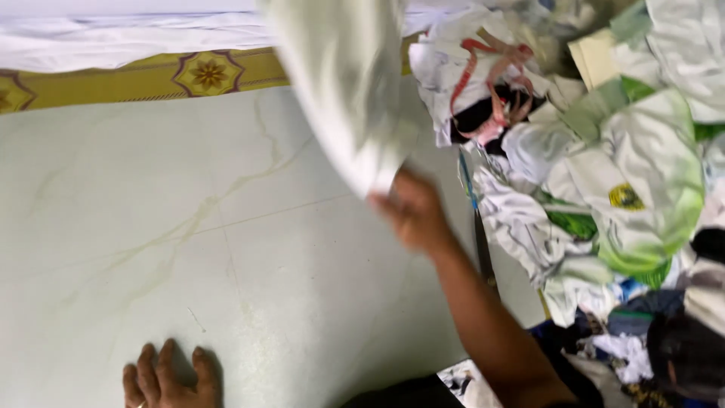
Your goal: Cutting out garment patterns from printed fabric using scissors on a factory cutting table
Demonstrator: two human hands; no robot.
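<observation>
1. Right hand (411, 211) is clamped on the lower corner of a white cloth (343, 83), fingers pinched shut around the hem; the cloth hangs lifted, rising toward 12 o'clock.
2. Left hand (170, 378) lies flat on the pale marble-look floor (151, 227) at 7 o'clock, fingers spread, holding nothing.
3. A pile of clothes (619, 189), white and green, sits at 3 o'clock, just beside the right forearm.
4. A yellow patterned border (151, 75) runs at 11 o'clock.

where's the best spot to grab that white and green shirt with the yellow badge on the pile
Take the white and green shirt by its raised, bunched fold above the yellow badge, coming from above. It lies uppermost on the clothes pile, its edges tucked among other garments. The right hand holds a white cloth.
</observation>
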